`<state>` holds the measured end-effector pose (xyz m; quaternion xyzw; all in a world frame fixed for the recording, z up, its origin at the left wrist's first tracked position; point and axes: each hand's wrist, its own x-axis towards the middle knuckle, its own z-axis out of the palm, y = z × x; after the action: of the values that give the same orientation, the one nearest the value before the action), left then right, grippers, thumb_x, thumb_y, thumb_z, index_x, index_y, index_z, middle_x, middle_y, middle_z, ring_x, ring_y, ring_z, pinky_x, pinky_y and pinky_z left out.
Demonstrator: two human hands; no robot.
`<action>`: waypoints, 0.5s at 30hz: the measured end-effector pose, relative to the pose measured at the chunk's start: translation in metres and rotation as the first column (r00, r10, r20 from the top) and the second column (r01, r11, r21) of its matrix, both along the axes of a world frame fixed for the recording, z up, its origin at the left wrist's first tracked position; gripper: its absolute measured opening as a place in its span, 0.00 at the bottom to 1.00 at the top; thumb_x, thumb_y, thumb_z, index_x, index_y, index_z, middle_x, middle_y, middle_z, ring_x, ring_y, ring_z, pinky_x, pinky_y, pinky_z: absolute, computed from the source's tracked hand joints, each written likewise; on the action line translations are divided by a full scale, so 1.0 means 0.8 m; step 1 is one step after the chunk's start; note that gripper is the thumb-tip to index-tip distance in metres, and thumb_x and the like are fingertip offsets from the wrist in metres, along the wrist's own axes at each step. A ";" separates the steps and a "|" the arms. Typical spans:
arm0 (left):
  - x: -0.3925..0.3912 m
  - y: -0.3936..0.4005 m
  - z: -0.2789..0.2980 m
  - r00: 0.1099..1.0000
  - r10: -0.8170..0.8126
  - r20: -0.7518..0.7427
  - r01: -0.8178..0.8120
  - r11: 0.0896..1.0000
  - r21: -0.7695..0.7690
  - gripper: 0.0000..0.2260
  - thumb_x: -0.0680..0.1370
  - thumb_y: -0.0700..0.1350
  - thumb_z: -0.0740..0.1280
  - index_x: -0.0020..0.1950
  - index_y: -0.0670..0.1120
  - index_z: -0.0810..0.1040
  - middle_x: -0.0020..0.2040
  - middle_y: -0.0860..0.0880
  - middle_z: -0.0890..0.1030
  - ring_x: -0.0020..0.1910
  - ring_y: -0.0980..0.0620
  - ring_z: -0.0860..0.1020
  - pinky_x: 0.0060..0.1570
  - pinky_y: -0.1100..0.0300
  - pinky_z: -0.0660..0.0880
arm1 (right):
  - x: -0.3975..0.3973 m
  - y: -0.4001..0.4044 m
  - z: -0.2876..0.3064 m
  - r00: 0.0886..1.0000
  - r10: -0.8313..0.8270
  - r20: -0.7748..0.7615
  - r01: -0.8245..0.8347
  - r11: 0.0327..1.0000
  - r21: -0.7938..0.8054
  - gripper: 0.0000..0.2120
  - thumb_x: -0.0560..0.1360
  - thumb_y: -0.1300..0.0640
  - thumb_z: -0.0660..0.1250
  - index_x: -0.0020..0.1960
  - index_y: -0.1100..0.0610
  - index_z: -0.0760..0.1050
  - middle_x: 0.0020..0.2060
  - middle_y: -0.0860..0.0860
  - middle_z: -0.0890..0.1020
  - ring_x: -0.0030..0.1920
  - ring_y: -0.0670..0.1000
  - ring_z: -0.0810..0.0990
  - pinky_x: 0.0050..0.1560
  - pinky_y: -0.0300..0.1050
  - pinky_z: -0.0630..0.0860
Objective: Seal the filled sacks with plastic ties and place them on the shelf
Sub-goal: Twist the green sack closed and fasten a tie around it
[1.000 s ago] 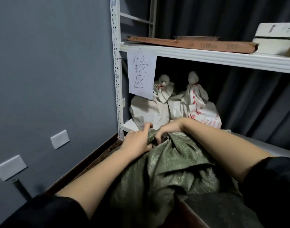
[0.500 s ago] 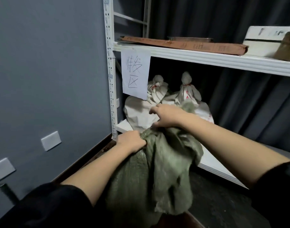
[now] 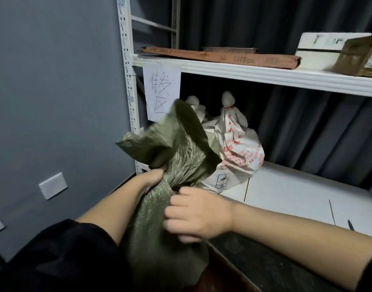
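A green woven sack stands in front of me, its loose mouth flaring upward. My left hand grips the gathered neck from the left side. My right hand holds the sack's neck from the right, fingers curled against the fabric. Behind the green sack, two white sacks with red print sit tied on the lower white shelf; the right one shows plainly, the left one is mostly hidden. No plastic tie shows in either hand.
A paper sign with handwriting hangs from the upper shelf, which carries a flat brown carton and boxes. The shelf's upright post meets a grey wall on the left. Dark curtains hang behind.
The sack's mouth has risen and flared above my left hand. My right hand dropped from the top of the sack to its neck. The view moved closer to the shelf.
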<state>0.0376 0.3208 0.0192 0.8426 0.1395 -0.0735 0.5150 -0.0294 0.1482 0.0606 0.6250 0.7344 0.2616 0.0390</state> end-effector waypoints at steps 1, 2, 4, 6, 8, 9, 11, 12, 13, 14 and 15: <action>-0.004 -0.004 0.003 1.000 -0.004 0.011 0.004 1.000 -0.015 0.23 0.84 0.52 0.51 0.72 0.38 0.64 0.67 0.47 0.68 0.69 0.45 0.68 0.60 0.63 0.66 | 0.021 -0.001 -0.012 0.996 -0.083 0.031 0.084 0.996 -0.037 0.13 0.77 0.50 0.61 0.49 0.59 0.77 0.44 0.55 0.78 0.45 0.55 0.74 0.41 0.48 0.64; -0.009 -0.006 0.007 0.999 -0.035 0.004 0.036 0.996 -0.076 0.22 0.84 0.51 0.50 0.72 0.38 0.64 0.69 0.45 0.68 0.69 0.47 0.68 0.58 0.64 0.65 | 0.045 -0.003 -0.021 0.979 -0.198 0.055 0.200 0.979 -0.030 0.15 0.73 0.49 0.67 0.53 0.59 0.76 0.50 0.55 0.79 0.51 0.56 0.76 0.46 0.49 0.67; -0.017 -0.013 0.013 0.988 -0.146 0.046 0.150 0.983 -0.106 0.19 0.84 0.45 0.49 0.74 0.40 0.61 0.71 0.45 0.67 0.65 0.54 0.67 0.53 0.71 0.63 | 0.089 -0.009 -0.031 0.906 -0.416 0.083 0.420 0.906 -0.046 0.31 0.66 0.48 0.72 0.65 0.59 0.71 0.65 0.56 0.75 0.66 0.56 0.72 0.60 0.50 0.66; -0.021 -0.013 0.011 0.974 -0.204 0.097 0.213 0.973 -0.086 0.19 0.84 0.42 0.49 0.75 0.42 0.58 0.71 0.46 0.66 0.64 0.57 0.65 0.53 0.73 0.62 | 0.115 -0.012 -0.030 0.851 -0.518 0.090 0.525 0.846 -0.093 0.43 0.64 0.44 0.71 0.74 0.58 0.61 0.72 0.54 0.67 0.74 0.55 0.62 0.70 0.54 0.58; -0.022 -0.012 0.011 0.964 -0.253 0.087 0.256 0.966 -0.031 0.21 0.84 0.50 0.50 0.76 0.45 0.57 0.71 0.49 0.66 0.68 0.56 0.64 0.60 0.69 0.59 | 0.133 -0.009 -0.031 0.829 -0.547 0.118 0.558 0.823 -0.105 0.50 0.61 0.38 0.71 0.76 0.57 0.56 0.73 0.54 0.65 0.75 0.56 0.58 0.73 0.58 0.51; -0.022 -0.010 0.008 0.957 -0.286 0.058 0.288 0.957 -0.028 0.24 0.82 0.56 0.51 0.76 0.47 0.58 0.70 0.52 0.66 0.69 0.56 0.64 0.64 0.66 0.59 | 0.139 -0.007 -0.032 0.822 -0.556 0.121 0.568 0.816 -0.111 0.52 0.59 0.36 0.71 0.76 0.56 0.56 0.72 0.53 0.66 0.75 0.56 0.58 0.73 0.60 0.49; -0.016 0.002 0.001 0.949 -0.314 0.022 0.315 0.948 -0.048 0.34 0.75 0.68 0.55 0.75 0.50 0.63 0.71 0.55 0.67 0.69 0.57 0.66 0.71 0.59 0.58 | 0.147 0.001 -0.035 0.824 -0.561 0.080 0.567 0.818 -0.096 0.50 0.59 0.35 0.70 0.74 0.56 0.59 0.67 0.52 0.73 0.73 0.56 0.64 0.72 0.61 0.50; -0.015 0.006 -0.001 0.943 -0.331 0.013 0.332 0.943 -0.037 0.37 0.71 0.71 0.57 0.74 0.51 0.66 0.71 0.53 0.70 0.68 0.56 0.68 0.72 0.57 0.59 | 0.151 0.004 -0.038 0.839 -0.543 0.019 0.543 0.837 -0.065 0.45 0.61 0.37 0.69 0.71 0.57 0.64 0.62 0.52 0.77 0.69 0.55 0.70 0.72 0.60 0.54; -0.016 0.010 0.000 0.940 -0.341 -0.002 0.341 0.940 -0.007 0.35 0.71 0.70 0.59 0.72 0.50 0.70 0.69 0.52 0.73 0.66 0.56 0.71 0.72 0.57 0.61 | 0.154 0.007 -0.038 0.849 -0.523 -0.071 0.521 0.852 -0.047 0.37 0.64 0.40 0.70 0.67 0.58 0.69 0.56 0.52 0.81 0.61 0.55 0.76 0.70 0.56 0.60; -0.018 0.011 0.002 0.934 -0.357 -0.014 0.357 0.934 0.006 0.31 0.73 0.67 0.62 0.68 0.49 0.74 0.65 0.51 0.77 0.63 0.55 0.74 0.68 0.59 0.65 | 0.154 0.010 -0.034 0.842 -0.513 -0.165 0.512 0.857 -0.050 0.29 0.65 0.44 0.71 0.60 0.59 0.73 0.50 0.54 0.82 0.54 0.57 0.79 0.64 0.50 0.65; -0.019 0.010 0.003 0.933 -0.357 -0.032 0.358 0.933 0.033 0.26 0.73 0.63 0.66 0.65 0.48 0.77 0.60 0.50 0.80 0.58 0.55 0.77 0.64 0.61 0.69 | 0.156 0.013 -0.029 0.815 -0.536 -0.220 0.532 0.843 -0.083 0.22 0.66 0.46 0.72 0.53 0.59 0.75 0.46 0.55 0.82 0.49 0.58 0.80 0.58 0.46 0.68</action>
<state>0.0221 0.3287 0.0213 0.8625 -0.0084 -0.1741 0.4752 0.0955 0.1584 0.0371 0.8318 0.5314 0.1579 0.0291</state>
